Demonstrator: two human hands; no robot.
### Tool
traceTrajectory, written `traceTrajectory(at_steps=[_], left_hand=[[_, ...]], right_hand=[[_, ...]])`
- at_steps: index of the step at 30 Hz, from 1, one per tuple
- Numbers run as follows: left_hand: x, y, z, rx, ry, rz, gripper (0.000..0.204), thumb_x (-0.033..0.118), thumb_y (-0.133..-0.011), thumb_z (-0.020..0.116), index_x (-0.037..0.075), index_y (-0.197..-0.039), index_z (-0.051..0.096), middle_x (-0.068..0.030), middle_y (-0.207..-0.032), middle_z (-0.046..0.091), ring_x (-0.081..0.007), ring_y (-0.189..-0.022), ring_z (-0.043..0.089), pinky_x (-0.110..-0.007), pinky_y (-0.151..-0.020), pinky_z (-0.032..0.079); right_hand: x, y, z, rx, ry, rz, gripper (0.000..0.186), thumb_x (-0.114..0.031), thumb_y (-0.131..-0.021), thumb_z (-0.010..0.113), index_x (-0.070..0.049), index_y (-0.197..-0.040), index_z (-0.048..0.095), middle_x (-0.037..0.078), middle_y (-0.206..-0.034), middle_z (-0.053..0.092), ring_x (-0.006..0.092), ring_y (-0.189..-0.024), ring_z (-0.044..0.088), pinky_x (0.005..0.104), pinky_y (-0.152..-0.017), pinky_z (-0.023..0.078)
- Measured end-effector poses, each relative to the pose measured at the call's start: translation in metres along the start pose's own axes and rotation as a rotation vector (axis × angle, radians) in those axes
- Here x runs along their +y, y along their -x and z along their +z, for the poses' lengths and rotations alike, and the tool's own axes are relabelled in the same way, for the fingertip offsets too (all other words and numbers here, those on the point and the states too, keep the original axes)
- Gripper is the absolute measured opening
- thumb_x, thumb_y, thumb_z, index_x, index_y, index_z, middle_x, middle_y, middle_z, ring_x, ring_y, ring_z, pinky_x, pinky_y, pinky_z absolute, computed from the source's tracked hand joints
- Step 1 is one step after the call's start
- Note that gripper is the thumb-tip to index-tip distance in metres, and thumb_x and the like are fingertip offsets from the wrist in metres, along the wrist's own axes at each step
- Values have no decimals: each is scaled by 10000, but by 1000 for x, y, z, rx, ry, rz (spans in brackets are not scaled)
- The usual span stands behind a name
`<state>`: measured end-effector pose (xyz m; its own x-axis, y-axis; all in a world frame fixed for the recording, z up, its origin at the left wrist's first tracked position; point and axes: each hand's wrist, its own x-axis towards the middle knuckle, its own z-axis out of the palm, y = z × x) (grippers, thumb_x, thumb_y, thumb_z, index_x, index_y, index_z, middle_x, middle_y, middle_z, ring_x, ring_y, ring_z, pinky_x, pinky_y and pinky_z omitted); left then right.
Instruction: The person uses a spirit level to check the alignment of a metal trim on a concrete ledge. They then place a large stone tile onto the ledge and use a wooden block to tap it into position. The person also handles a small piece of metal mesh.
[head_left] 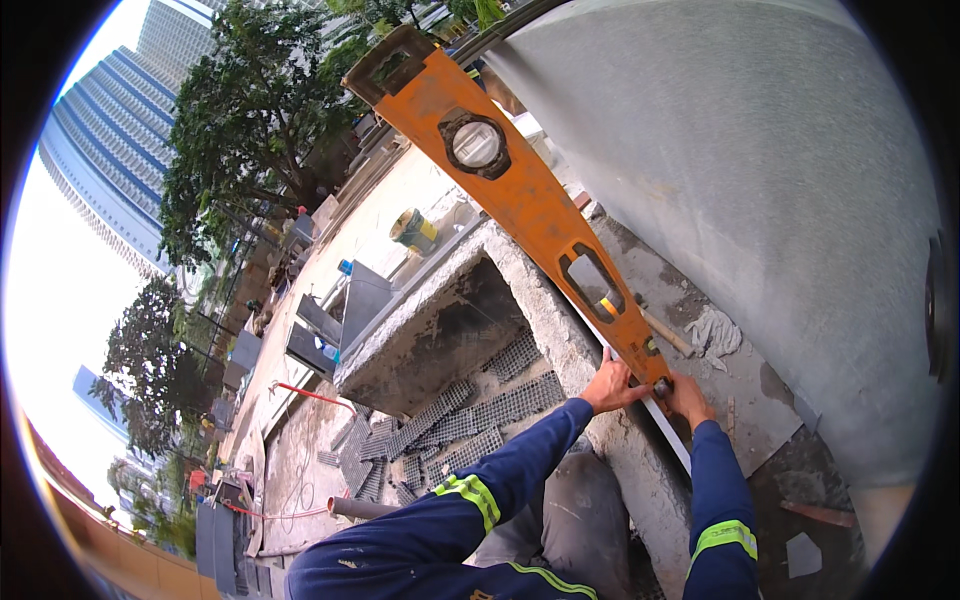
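Observation:
A long orange spirit level runs from the upper middle of the view down to my hands, along the top of a rough concrete wall. My left hand is at the level's near end, its index finger raised along the side and its thumb at the tip. On the other side, my right hand has its fingers closed round the same end. A thin white-edged strip shows under the level and below my hands. What my fingertips press on underneath is hidden.
Black plastic grid pieces lie inside the concrete box at left. A bucket stands beyond it. Right of the wall are a wooden-handled tool and a white rag. A large grey curved surface fills the right side.

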<state>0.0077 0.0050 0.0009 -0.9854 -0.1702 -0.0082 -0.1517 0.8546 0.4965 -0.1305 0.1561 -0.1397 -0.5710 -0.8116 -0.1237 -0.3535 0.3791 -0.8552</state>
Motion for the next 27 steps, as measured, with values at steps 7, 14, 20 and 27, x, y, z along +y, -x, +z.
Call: traceTrajectory(at_steps=[7,14,20,27], left_hand=[[2,2,-2,-57,-7,-21,521,375,-906,744,167,-1379,678,-216,-1541,477,-466,-1451,330,-539,-1250,267],[-20,-5,11,44,-101,153,582,459,-900,709,229,-1431,647,-103,-1501,599,-366,-1503,421,-701,-1258,18],[-25,-4,16,-75,-261,-19,533,528,-893,772,137,-1255,754,-79,-1080,767,-290,-1105,683,-699,-1195,212],[-2,1,7,-37,-119,22,455,526,-905,764,144,-1147,807,-80,-1055,722,-290,-1145,647,-698,-1231,133]], right_hand=[[9,-4,7,-4,35,14,339,-242,-919,735,-78,-1214,709,254,-1023,748,455,-1034,703,503,-857,561],[12,-6,10,-83,-11,-49,535,-307,-901,776,-206,-1405,628,187,-1294,706,411,-1214,653,486,-980,534],[22,-13,-10,110,65,-79,279,-212,-881,685,-70,-1120,712,221,-1004,752,442,-965,717,504,-822,561],[29,13,-74,374,136,169,388,-291,-970,632,-1,-1225,662,310,-871,724,502,-821,714,566,-785,581]])
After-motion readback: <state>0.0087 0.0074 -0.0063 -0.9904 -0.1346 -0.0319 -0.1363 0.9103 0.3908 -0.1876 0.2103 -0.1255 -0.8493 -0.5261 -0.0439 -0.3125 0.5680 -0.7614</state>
